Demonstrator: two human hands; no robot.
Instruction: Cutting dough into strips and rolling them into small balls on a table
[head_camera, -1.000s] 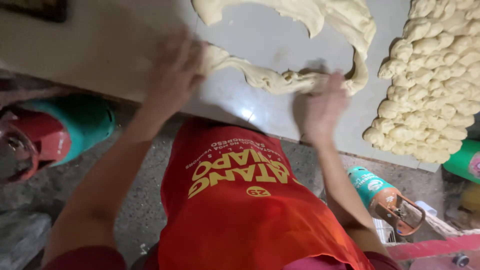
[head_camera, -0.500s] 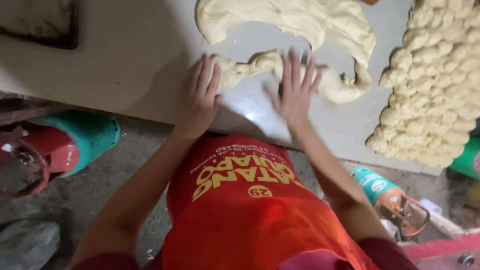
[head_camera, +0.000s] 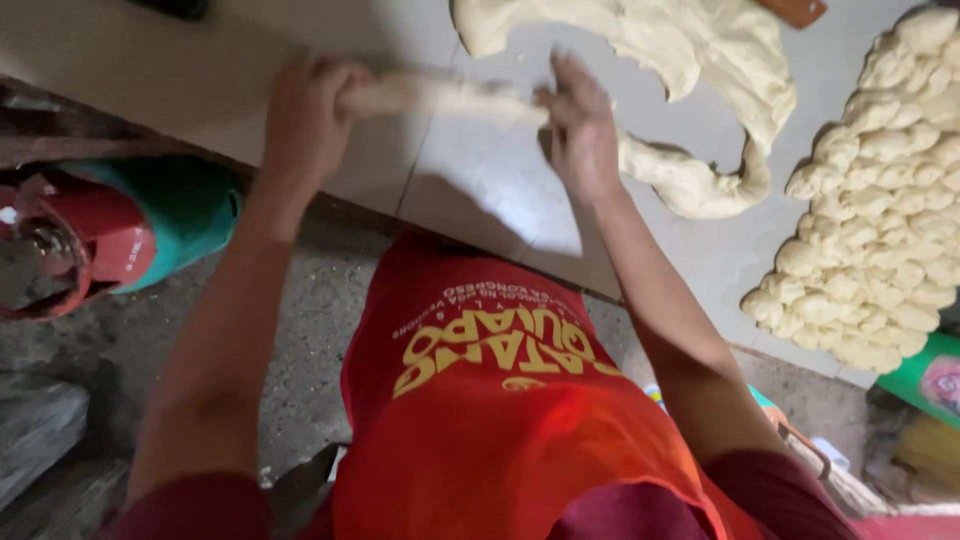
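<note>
A pale grey table (head_camera: 500, 190) fills the upper view, its near edge running down from left to right; a seam crosses it between the hands. Below it lies a rough concrete floor (head_camera: 310, 330). The person wears an orange apron (head_camera: 500, 430) with yellow lettering. On the far part of the table spreads a large dough sheet (head_camera: 650, 40), one arm of it curling down at the right. At the right edge sits a heap of twisted dough pieces (head_camera: 880, 210). On the floor at left stands a red and teal gas tank (head_camera: 110, 240); a green container (head_camera: 930, 380) shows at lower right. A dough rope (head_camera: 450, 97) stretches between both hands, just above or on the table. The left hand (head_camera: 305, 125) is curled around its left end. The right hand (head_camera: 580, 125) grips the right end, fingers bent around it.
</note>
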